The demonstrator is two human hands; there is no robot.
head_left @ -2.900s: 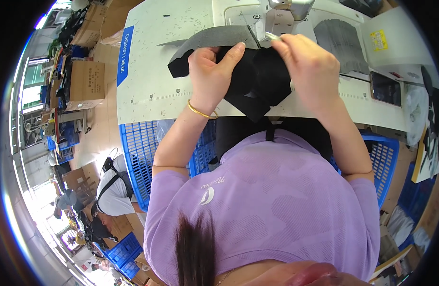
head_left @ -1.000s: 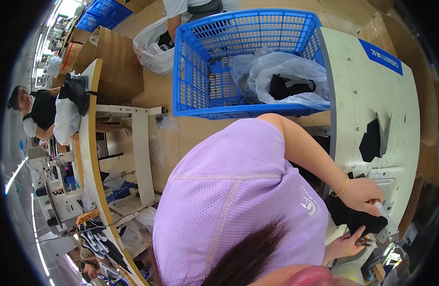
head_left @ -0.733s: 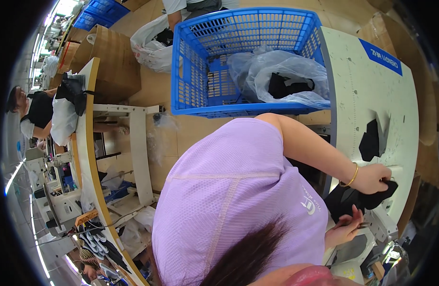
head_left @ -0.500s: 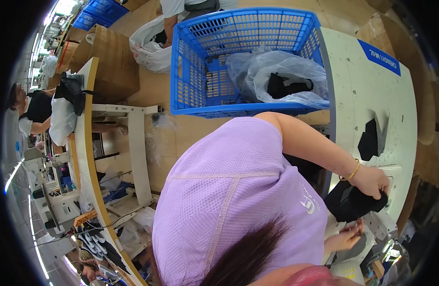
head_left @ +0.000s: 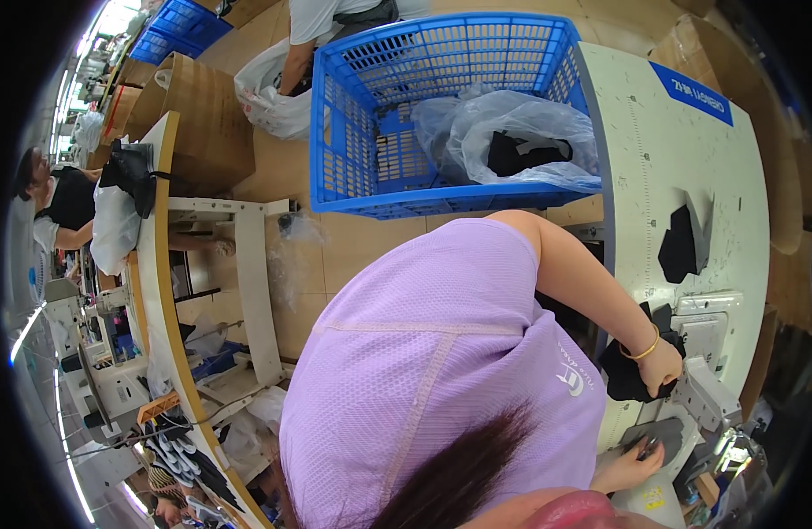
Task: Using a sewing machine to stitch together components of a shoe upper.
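Note:
My left hand (head_left: 659, 363), with a gold bracelet at the wrist, has its fingers curled down on a black fabric piece (head_left: 624, 374) beside the sewing machine (head_left: 711, 393). More black fabric shows just above the wrist. Lower down, my right hand (head_left: 639, 465) has bent fingers around a small dark item that is too small to name. A grey, rounded surface (head_left: 661, 432) lies right beside those fingers. Another black fabric piece (head_left: 679, 247) lies flat on the pale sewing table (head_left: 635, 159), farther up from both hands.
A blue plastic crate (head_left: 344, 204) stands against the table, holding a clear bag (head_left: 459, 132) with black pieces. Left are a second workbench (head_left: 170, 291) with black items and a cardboard box (head_left: 203, 123). Another person's arm (head_left: 297, 66) reaches into a white bag (head_left: 269, 110).
My left hand has moved a little left and down, its fingers now curled over the black fabric, which has shifted too. My right hand has come lower, apart from that fabric.

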